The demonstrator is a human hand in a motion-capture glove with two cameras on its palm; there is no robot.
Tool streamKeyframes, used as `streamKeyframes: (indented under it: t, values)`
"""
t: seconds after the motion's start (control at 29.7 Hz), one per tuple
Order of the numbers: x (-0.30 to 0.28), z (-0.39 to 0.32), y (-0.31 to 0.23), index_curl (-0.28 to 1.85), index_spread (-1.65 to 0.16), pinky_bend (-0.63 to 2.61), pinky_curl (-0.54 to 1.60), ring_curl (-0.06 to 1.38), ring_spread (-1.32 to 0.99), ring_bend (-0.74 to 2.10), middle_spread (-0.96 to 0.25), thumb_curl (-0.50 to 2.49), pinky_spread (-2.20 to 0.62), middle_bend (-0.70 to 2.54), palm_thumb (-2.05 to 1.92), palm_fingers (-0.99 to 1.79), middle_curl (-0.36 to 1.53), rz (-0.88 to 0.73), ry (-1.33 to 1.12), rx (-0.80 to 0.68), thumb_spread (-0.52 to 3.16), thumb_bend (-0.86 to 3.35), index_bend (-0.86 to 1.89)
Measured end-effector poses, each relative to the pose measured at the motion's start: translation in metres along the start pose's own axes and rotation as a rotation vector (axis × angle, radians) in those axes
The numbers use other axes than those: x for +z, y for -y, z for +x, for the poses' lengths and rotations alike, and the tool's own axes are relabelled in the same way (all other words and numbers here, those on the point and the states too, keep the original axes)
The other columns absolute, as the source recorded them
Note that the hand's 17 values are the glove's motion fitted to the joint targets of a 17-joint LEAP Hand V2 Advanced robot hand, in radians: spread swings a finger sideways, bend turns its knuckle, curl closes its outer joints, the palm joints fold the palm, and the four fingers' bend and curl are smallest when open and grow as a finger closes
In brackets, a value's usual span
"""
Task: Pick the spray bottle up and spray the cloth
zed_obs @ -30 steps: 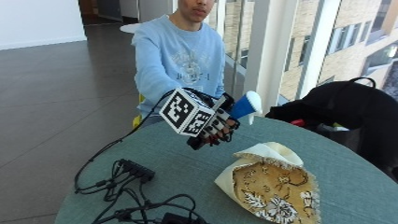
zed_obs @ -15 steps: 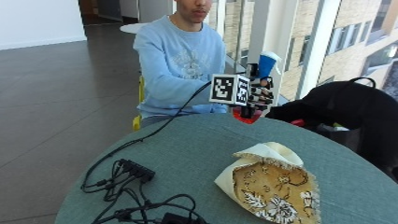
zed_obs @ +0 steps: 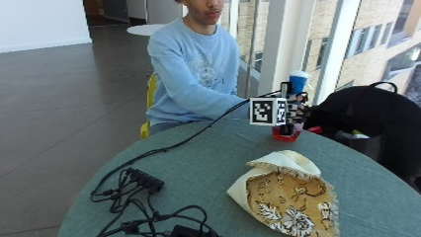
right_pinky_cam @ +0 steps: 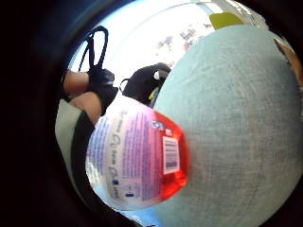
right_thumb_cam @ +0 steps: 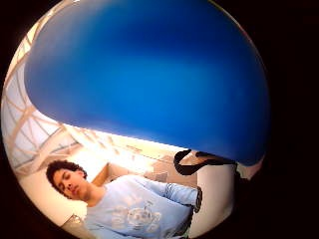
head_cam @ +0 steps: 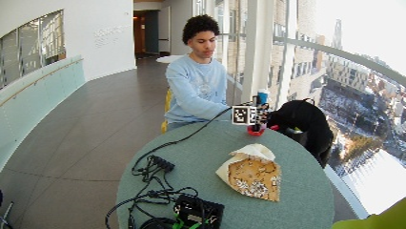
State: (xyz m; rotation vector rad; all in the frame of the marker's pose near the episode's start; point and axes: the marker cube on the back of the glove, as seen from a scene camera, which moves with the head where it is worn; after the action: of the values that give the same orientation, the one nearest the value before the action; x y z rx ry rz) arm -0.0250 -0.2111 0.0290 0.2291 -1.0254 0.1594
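In the outside view my gloved right hand (zed_obs: 294, 111) grips the spray bottle (zed_obs: 297, 81) upright at the far edge of the round table (zed_obs: 197, 163). The bottle has a blue head and a red base (zed_obs: 286, 135) that sits at or just above the tabletop; I cannot tell if it touches. Nearer the front lies the cream cloth (zed_obs: 289, 195), folded, with a brown flower pattern, a good way from the bottle. One palm view is filled by the labelled bottle body (right_pinky_cam: 137, 156) over the table (right_pinky_cam: 236, 118); the other by the blue head (right_thumb_cam: 149, 74).
Black cables and a power strip (zed_obs: 141, 180) lie on the table's left part, with a black box (head_cam: 198, 210) at the near edge. A black bag (zed_obs: 368, 113) sits on a seat just beyond the bottle. The person sits behind the table.
My hand has carried the bottle from the middle of the far side up and then rightward to the table's far edge, turning it from tilted to upright. The cloth has not moved.
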Motion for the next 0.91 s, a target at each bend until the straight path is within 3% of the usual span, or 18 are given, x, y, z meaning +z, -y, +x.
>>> streamKeyframes:
  t: [0.47, 0.71, 0.91]
  values:
    - [0.006, 0.004, -0.007, 0.32, -0.27, 0.16, 0.30, 0.38, -0.07, 0.41, -0.10, 0.53, 0.06, 0.38, 0.85, 1.00, 0.45, -0.003, 0.007, -0.017, 1.02, -0.02, 0.12]
    - [-0.008, -0.004, -0.022, 0.24, -0.33, 0.25, 0.35, 0.40, -0.07, 0.42, -0.09, 0.50, 0.12, 0.36, 0.83, 0.66, 0.45, -0.027, -0.026, -0.028, 1.06, -0.03, -0.03]
    - [-0.053, -0.008, -0.054, 0.18, -0.35, 0.30, 0.35, 0.38, -0.07, 0.43, -0.08, 0.48, 0.15, 0.37, 0.82, 0.60, 0.44, -0.050, -0.222, -0.042, 1.06, -0.03, 0.01]
